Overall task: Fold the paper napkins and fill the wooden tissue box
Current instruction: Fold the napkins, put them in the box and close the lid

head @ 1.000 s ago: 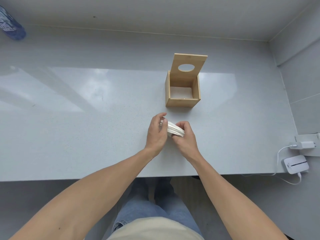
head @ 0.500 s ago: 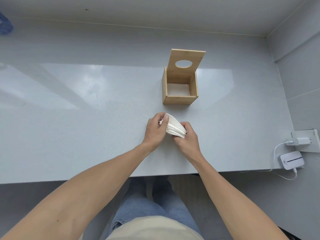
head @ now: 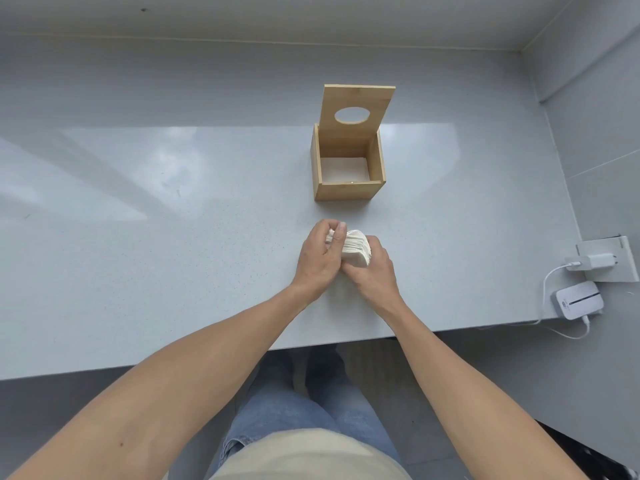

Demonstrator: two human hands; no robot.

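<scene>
A wooden tissue box (head: 348, 190) stands on the grey counter (head: 173, 220), its lid with an oval hole tipped up at the back. Its inside shows a pale floor. Nearer to me, a thick stack of white paper napkins (head: 355, 249) is bent over and pinched between both hands. My left hand (head: 320, 259) grips the stack's left side with the thumb on top. My right hand (head: 372, 271) holds its right and under side. The stack sits just in front of the box, apart from it.
At the counter's right end a white charger (head: 588, 261) is plugged into a socket plate, with a cable running to a small white device (head: 578, 299). The counter's front edge lies just below my wrists. A wall closes the right side.
The stack has been bent tighter, and my left thumb has moved over its top. The view has shifted, so the box sits slightly higher and nearer.
</scene>
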